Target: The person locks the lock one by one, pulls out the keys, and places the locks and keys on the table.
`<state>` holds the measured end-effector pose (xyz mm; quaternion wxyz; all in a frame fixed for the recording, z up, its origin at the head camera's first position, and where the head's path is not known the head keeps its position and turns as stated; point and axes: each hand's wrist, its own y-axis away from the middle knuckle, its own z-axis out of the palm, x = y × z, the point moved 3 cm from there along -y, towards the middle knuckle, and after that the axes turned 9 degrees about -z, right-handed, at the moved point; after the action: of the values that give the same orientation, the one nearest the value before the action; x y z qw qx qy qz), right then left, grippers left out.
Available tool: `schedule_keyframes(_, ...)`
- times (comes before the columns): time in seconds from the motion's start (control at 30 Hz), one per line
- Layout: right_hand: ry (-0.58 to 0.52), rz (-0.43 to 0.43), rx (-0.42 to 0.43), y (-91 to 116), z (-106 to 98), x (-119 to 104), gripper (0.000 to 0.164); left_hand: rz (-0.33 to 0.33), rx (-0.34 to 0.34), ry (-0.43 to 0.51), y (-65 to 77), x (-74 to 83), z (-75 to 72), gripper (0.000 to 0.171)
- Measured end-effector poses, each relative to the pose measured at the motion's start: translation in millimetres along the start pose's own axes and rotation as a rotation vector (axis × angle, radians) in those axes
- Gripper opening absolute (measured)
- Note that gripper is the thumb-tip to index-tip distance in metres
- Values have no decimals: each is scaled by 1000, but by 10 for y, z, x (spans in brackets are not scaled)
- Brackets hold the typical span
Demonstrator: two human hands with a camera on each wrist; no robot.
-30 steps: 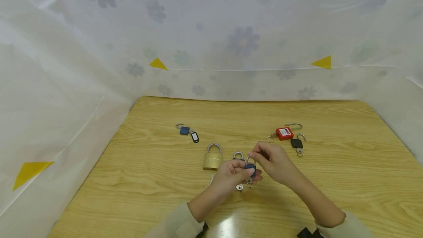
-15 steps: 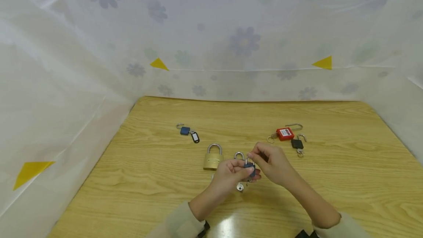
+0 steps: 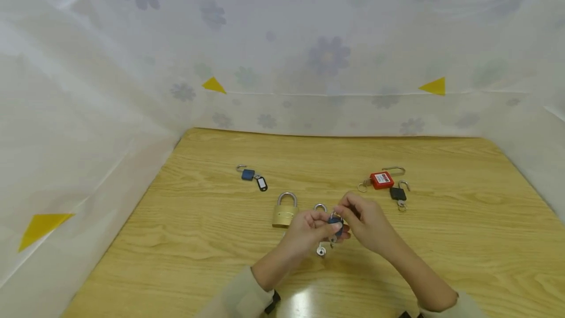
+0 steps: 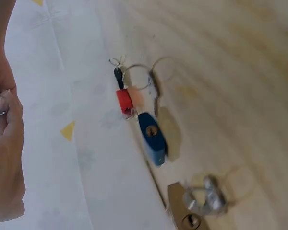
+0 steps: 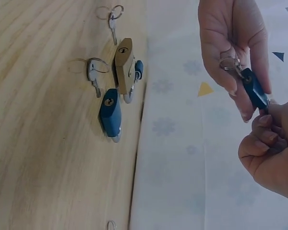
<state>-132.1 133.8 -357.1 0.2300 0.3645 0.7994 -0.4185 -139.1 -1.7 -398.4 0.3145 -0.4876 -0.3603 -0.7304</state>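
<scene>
My left hand (image 3: 304,232) holds a small blue padlock (image 3: 335,228) by its body, with the thumb on the front. At its top, the thumb and fingertips of my right hand (image 3: 371,227) pinch the shackle, partly covering it. A key with a ring (image 5: 237,66) sits in the padlock's keyhole in the right wrist view. Behind the left hand stands a second blue padlock (image 5: 110,112), mostly hidden in the head view. Its neighbour is a large brass padlock (image 3: 284,215), upright with its shackle on top.
Loose keys (image 3: 321,250) lie in front of the standing padlocks. A blue padlock with a black tag (image 3: 248,174) lies back left, shackle out. At back right are a red padlock (image 3: 381,179) and a black padlock (image 3: 398,194). White sheeting (image 3: 282,53) encloses the table.
Both hands stay almost in place at the held padlock. Less of its shackle shows above the body than one second ago. The things on the table have not moved.
</scene>
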Motion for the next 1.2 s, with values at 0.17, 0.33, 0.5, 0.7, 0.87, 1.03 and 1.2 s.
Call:
schedule_keyframes(0.17,28,-49,-31,-14,-55,-52,11,1,-16,-58,18,71,-17,26)
schedule_keyframes(0.33,42,-56,-61,-21,-66,-60,12,20,0,-126,38,113,-37,26)
schedule_keyframes(0.5,38,13,-26,-6,-55,-47,10,15,29,-148,38,116,-50,26)
schedule_keyframes(0.7,0,264,105,103,-11,8,19,-25,127,-53,31,119,-80,28)
schedule_keyframes(0.87,-180,488,103,293,121,92,24,-21,222,3,23,141,-132,29)
schedule_keyframes(1.03,-310,457,82,372,233,95,24,-7,235,20,1,125,-153,30)
schedule_keyframes(1.2,-362,433,126,367,277,66,22,-3,204,42,-41,99,-130,31)
